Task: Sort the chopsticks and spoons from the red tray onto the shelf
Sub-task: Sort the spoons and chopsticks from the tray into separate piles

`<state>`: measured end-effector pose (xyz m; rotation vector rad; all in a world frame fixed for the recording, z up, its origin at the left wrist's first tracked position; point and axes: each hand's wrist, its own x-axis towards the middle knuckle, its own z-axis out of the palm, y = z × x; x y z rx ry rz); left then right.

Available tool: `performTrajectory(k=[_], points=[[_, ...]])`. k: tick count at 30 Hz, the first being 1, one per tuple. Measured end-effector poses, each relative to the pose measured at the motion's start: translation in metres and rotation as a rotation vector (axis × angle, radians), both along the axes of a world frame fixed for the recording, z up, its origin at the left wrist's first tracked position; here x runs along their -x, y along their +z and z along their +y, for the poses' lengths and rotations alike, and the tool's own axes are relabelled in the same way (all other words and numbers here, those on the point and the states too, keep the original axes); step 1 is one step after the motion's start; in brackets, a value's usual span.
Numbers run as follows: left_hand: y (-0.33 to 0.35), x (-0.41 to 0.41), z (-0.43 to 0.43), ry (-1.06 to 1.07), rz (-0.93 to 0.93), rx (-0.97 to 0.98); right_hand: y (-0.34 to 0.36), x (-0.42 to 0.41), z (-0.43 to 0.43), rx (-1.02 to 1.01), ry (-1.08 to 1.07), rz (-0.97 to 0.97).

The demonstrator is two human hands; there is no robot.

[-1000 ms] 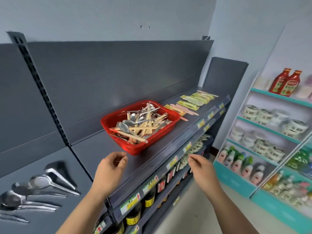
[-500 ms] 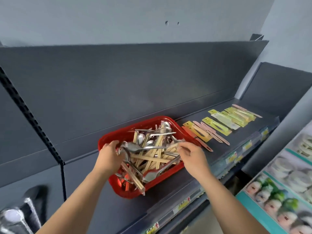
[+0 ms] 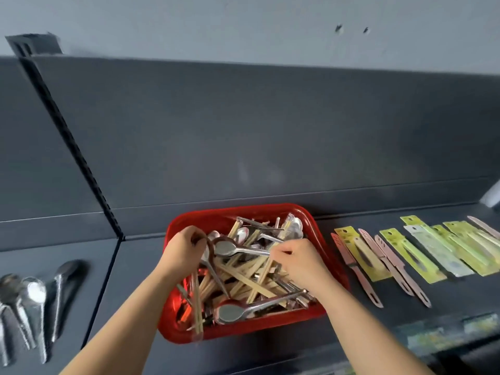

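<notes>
A red tray stands on the dark grey shelf, full of wooden chopsticks and metal spoons in a tangled heap. My left hand is inside the tray's left part, fingers curled shut; a pair of chopsticks seems to hang from it toward the front rim. My right hand is over the tray's right part and pinches the handle end of a spoon, whose bowl lies next to my left fingers. Another spoon lies at the front of the heap.
Several loose spoons lie on the shelf section to the left, past a slotted upright post. Several flat yellow and pink packaged utensils lie in a row right of the tray. Price labels line the front edge.
Both hands went from below the shelf edge up into the tray. The view has come closer and turned left, so the left spoons show again. My right hand now pinches the spoon handle.
</notes>
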<state>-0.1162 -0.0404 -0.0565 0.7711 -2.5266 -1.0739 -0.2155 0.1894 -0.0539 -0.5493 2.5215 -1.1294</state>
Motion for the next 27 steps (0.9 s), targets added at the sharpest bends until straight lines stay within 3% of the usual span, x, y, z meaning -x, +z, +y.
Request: performTrajectory(k=[4,9,19,23,27], points=[[-0.001,0.005,0.011,0.042,-0.029,-0.106,0.001,0.005,0.008,0.095,0.04,-0.005],[0.0,0.006,0.018,0.007,-0.106,0.006,-0.001,0.008,0.016,0.141,0.125,-0.05],[0.008,-0.015,0.015,0.11,-0.001,0.078,0.004,0.016,0.038,-0.233,0.485,-0.103],[0.005,-0.023,0.019,0.154,0.029,0.066,0.007,0.014,0.037,-0.272,0.534,-0.128],[0.006,-0.028,0.023,0.206,0.056,0.042,0.004,0.013,0.039,-0.233,0.418,-0.086]])
